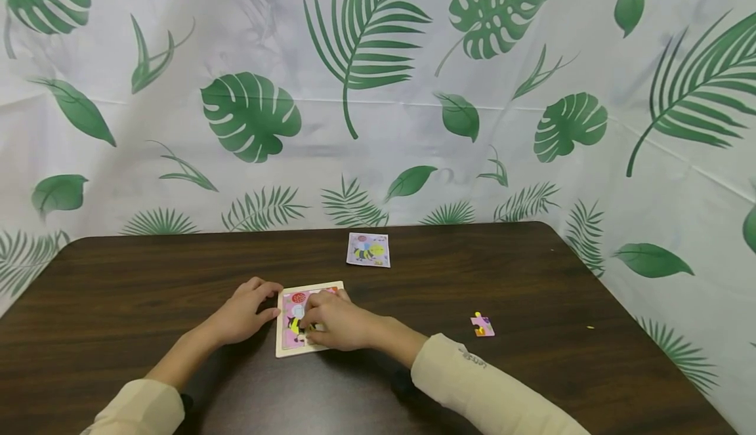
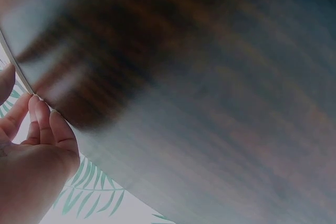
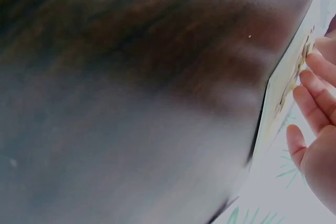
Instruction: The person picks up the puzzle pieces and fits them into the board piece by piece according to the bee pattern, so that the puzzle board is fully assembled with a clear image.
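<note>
A jigsaw puzzle in a pale wooden frame (image 1: 280, 330) lies on the dark table; its picture is pink with a yellow-and-black bee. My left hand (image 1: 244, 311) rests beside it, thumb and fingertips at the frame's left edge. The right hand (image 1: 341, 320) reaches over the puzzle from the right, fingers and thumb bent down on a puzzle piece near the bee, and covers much of the picture's right side. In the right wrist view, the fingers (image 3: 311, 103) meet the puzzle pieces (image 3: 289, 87), which sit unevenly in the frame. A loose pink-and-yellow puzzle piece (image 1: 484, 327) lies farther right.
A square picture card (image 1: 369, 250) with the same bee lies behind the puzzle. A tiny yellow scrap (image 1: 590, 327) is near the right edge of the wood-grain table (image 1: 147, 277). A white leaf-print curtain (image 1: 378, 159) hangs behind the table and along its right side.
</note>
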A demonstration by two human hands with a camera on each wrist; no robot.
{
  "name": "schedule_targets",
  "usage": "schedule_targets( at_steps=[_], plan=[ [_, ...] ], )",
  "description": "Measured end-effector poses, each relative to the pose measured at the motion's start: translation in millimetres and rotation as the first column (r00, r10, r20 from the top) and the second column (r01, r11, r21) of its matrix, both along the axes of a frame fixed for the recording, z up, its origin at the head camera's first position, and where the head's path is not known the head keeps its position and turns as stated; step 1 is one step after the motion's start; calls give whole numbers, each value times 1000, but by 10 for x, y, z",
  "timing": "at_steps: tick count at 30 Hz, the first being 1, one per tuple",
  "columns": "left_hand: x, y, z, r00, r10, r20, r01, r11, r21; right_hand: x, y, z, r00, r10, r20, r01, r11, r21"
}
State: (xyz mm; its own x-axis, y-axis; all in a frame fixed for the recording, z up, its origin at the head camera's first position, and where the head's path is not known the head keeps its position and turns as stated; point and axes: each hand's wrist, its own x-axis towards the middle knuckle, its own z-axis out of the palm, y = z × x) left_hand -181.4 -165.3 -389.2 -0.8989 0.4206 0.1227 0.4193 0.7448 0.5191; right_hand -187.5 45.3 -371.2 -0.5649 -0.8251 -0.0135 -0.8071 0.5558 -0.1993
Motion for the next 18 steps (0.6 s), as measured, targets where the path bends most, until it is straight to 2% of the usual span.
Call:
schedule_targets(
  at_steps=[18],
  plan=[
    [-8,-3,2,1000,2,11,-2,1000,6,-30,-53,9,998,-46,43,46,999,-3]
  ],
)
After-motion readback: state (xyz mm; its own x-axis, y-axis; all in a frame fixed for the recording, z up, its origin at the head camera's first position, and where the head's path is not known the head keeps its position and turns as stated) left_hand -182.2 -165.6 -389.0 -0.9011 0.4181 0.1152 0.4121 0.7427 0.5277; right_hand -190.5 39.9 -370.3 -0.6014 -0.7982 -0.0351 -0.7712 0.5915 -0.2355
